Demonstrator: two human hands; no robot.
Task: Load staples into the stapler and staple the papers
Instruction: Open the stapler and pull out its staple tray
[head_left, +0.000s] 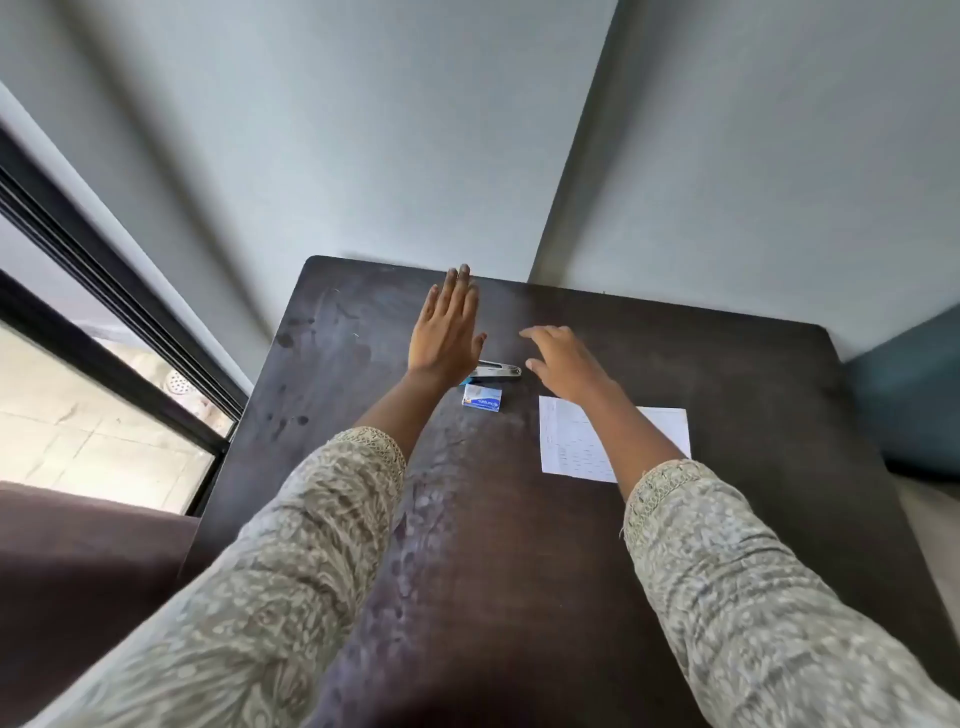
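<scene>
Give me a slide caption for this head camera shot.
Both open hands, left and right, hover over stapler, staple box and papers.

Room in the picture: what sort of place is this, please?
Probably a room in a home, set up as a small work spot: a dark table pushed into a corner of plain walls, and a sliding window onto a tiled floor outside.
</scene>
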